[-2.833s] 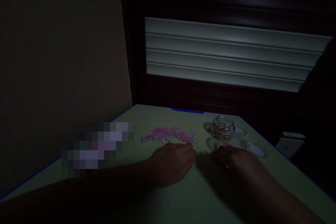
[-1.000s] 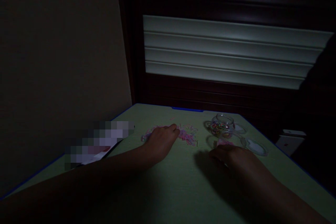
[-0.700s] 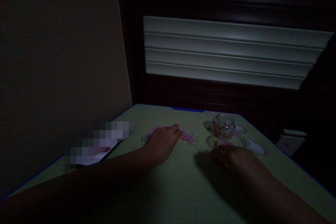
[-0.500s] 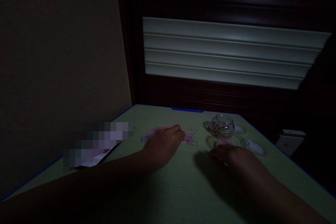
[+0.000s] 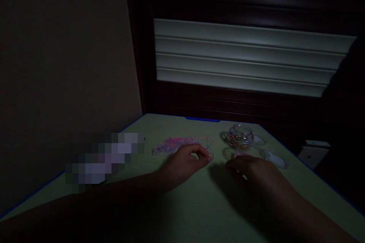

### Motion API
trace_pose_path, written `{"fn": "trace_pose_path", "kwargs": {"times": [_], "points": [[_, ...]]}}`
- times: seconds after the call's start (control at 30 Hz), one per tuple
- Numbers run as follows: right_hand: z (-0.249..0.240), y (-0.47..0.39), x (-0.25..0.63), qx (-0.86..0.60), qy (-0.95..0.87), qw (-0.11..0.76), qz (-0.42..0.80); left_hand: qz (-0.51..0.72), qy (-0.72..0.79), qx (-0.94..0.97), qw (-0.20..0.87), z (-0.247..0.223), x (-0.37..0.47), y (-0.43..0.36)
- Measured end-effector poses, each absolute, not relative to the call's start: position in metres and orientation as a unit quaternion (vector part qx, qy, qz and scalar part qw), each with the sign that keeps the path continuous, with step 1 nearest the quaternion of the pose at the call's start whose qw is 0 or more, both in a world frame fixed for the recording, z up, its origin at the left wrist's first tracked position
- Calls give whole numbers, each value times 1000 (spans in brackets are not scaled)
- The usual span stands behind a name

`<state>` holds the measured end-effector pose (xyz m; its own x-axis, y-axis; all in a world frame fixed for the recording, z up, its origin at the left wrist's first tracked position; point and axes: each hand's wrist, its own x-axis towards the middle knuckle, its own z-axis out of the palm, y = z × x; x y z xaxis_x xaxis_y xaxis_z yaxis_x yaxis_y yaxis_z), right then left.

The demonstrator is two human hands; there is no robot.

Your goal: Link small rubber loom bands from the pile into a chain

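Note:
A loose pile of thin pink and purple bands (image 5: 173, 144) lies on the pale green table (image 5: 196, 197). At the pile's right end, my left hand (image 5: 192, 161) has thumb and forefinger pinched together; what is between the tips is too small to name. My right hand (image 5: 251, 169) is curled with its fingertips together, just in front of a clear jar (image 5: 244, 147) with something pink in it; what its fingers hold is hidden. Behind that stands an open clear jar (image 5: 239, 136) holding multicoloured bands.
Clear lids (image 5: 275, 158) lie right of the jars. A blurred-out flat object (image 5: 105, 161) is at the table's left edge. Beyond the right edge is a white box (image 5: 313, 155). A wall and a dark panel with pale slats (image 5: 242, 57) rise behind.
My left hand has moved right and slightly down from over the pile to its right end, uncovering more bands, with thumb and forefinger now forming a ring. My right hand has barely shifted.

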<state>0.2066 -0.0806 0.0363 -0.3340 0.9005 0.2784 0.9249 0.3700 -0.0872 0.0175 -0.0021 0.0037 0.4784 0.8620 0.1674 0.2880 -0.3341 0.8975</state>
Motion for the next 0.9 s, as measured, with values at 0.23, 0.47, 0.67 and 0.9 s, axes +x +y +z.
{"fn": "trace_pose_path", "kwargs": {"times": [0.23,0.47,0.67,0.9], "points": [[40,-81,205,-559,-815,144,-42,292,397,663,564,10,23,-10],[37,-81,205,-544,-822,168,-25,300,381,647,589,19,23,-15],[33,-83,200,-540,-822,178,-25,291,387,650,586,20,23,-16],[38,-86,193,-539,-825,170,-30,280,383,665,577,14,23,-14]]}}
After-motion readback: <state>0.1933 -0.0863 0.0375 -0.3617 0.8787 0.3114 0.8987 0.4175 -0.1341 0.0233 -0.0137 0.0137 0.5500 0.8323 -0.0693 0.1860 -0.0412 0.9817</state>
